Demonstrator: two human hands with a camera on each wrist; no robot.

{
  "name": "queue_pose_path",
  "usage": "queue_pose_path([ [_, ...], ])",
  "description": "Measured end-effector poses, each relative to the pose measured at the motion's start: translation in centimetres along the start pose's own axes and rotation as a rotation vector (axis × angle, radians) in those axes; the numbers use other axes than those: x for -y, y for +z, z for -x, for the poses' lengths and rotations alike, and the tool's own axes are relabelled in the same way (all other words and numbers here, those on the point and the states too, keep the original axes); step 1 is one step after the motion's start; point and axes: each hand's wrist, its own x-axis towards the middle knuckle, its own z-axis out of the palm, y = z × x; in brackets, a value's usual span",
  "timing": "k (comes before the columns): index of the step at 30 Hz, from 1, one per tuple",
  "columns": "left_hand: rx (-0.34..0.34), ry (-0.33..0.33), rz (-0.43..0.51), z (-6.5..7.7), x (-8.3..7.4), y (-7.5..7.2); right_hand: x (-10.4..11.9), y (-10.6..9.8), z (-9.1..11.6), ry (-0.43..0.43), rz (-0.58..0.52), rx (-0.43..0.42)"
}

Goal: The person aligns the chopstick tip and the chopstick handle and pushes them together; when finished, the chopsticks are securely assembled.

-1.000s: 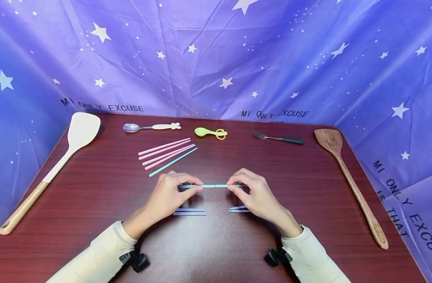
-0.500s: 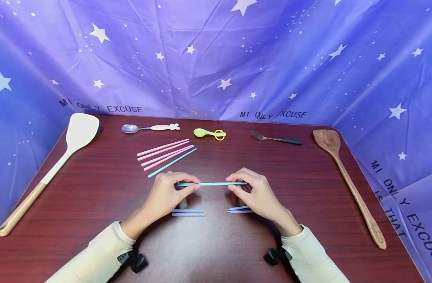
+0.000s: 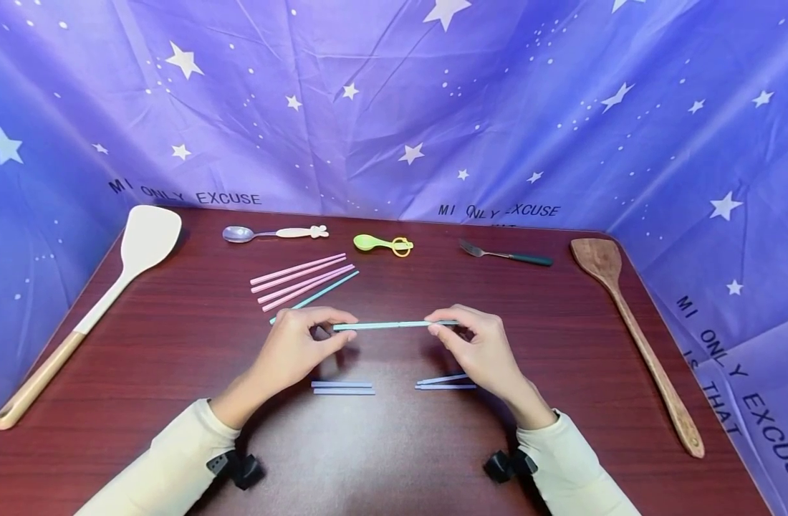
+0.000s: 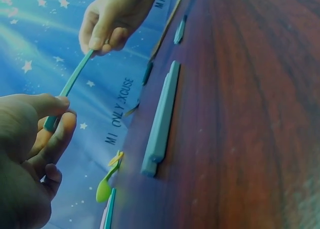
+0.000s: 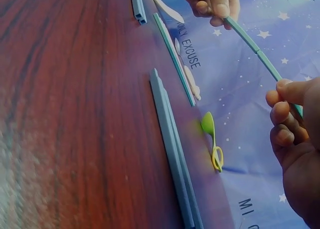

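Note:
Between my two hands runs a thin teal chopstick [image 3: 375,326], roughly level above the table, with a joint line near its middle. My left hand [image 3: 297,347] pinches its left end between thumb and fingers; the end face shows in the left wrist view. Toward the other end, my right hand [image 3: 487,351] pinches it with thumb and forefinger, covering part of that end. Below the left hand lie two short lavender chopstick pieces [image 3: 344,392]. Two more lavender pieces [image 5: 167,139] lie by the right hand, one with a narrow peg tip.
Several pink chopsticks [image 3: 291,276] and a teal one [image 3: 323,289] lie beyond the left hand. Along the back are a metal spoon [image 3: 239,234], a green spoon [image 3: 371,243] and a fork [image 3: 523,258]. A white spatula [image 3: 149,236] and wooden spatula [image 3: 600,261] flank the table.
My left hand has shifted left along the chopstick to its end, and my right hand has moved slightly right. The chopstick has risen a little, and more of it shows between the hands.

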Motion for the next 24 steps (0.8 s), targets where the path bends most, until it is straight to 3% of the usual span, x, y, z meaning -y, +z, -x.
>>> queue_pose_path([
  [9,-0.039,0.037,0.023,-0.01,0.21,-0.15,0.12,0.01,0.07,0.068,-0.041,0.003],
  [24,-0.020,0.046,0.005,0.34,-0.10,0.01,-0.26,0.75,0.29,0.001,-0.100,0.022],
])
